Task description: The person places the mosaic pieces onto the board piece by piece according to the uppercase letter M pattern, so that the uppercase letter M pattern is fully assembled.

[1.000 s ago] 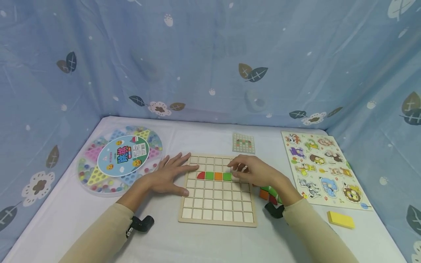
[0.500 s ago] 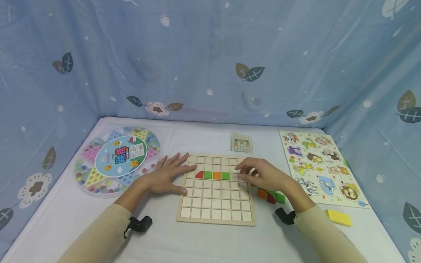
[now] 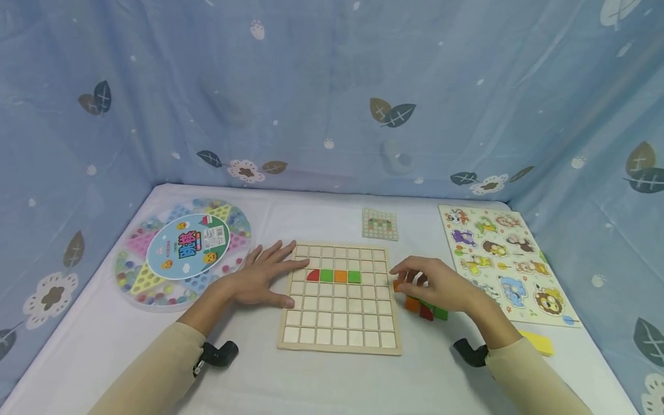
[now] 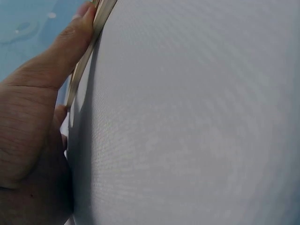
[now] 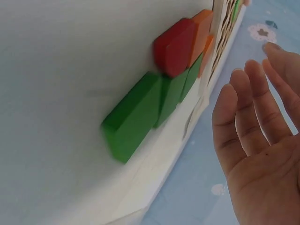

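Observation:
A wooden grid board (image 3: 339,320) lies at the middle of the table. One row of it holds a red curved-corner tile (image 3: 313,275), a green tile (image 3: 326,276), an orange tile (image 3: 340,276) and another green tile (image 3: 354,277). My left hand (image 3: 263,278) rests at the board's left edge with fingers spread; its thumb (image 4: 70,44) touches the rim. Just right of the board, my right hand (image 3: 436,283) is over loose tiles, fingers loosely bent and holding nothing. Among these are a red block (image 5: 174,49), a green block (image 5: 133,117) and an orange block (image 3: 412,304), partly hidden by the hand.
A small pattern card (image 3: 380,225) lies behind the board. On the left is a round marble-game box (image 3: 189,245). An animal puzzle board (image 3: 510,265) occupies the right side, with a yellow block (image 3: 539,343) in front of it, partly behind the right sleeve. Patterned blue cloth surrounds the table.
My right hand has moved from over the board's right columns to the loose tiles beside it. The left hand stays at the board's edge, and the row of tiles is unchanged.

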`<state>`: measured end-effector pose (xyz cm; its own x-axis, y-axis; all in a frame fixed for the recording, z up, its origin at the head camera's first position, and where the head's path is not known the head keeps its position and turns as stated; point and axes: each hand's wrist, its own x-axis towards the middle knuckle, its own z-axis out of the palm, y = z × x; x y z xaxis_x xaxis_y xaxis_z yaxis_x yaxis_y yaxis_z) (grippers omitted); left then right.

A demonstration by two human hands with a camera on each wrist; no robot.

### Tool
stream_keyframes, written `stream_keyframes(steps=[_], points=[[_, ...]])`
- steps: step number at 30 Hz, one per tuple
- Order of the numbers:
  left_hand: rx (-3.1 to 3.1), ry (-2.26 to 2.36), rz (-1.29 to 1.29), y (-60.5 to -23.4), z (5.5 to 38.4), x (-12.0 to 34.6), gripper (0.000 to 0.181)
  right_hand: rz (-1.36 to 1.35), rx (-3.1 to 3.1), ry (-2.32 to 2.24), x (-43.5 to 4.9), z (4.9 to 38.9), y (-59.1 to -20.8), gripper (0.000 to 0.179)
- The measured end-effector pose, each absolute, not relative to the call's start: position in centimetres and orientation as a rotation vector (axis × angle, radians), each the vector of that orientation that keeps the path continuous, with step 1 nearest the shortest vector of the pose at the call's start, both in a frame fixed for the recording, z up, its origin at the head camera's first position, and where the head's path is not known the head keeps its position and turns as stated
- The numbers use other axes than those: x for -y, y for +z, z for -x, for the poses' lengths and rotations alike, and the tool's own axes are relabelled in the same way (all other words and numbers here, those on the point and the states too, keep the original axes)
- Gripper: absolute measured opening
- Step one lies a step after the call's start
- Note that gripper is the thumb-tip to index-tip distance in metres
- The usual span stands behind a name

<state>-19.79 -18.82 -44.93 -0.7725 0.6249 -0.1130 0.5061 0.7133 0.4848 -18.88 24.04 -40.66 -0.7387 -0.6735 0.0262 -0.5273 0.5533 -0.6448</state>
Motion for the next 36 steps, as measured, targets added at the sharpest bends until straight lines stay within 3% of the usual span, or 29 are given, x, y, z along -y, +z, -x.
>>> stream_keyframes(steps=[36], points=[[-2.635,0.666,-0.916,-44.4,19.5,18.8,0.086,0.921,-2.473,-0.927,-28.6,16.9,-41.4,0.036]])
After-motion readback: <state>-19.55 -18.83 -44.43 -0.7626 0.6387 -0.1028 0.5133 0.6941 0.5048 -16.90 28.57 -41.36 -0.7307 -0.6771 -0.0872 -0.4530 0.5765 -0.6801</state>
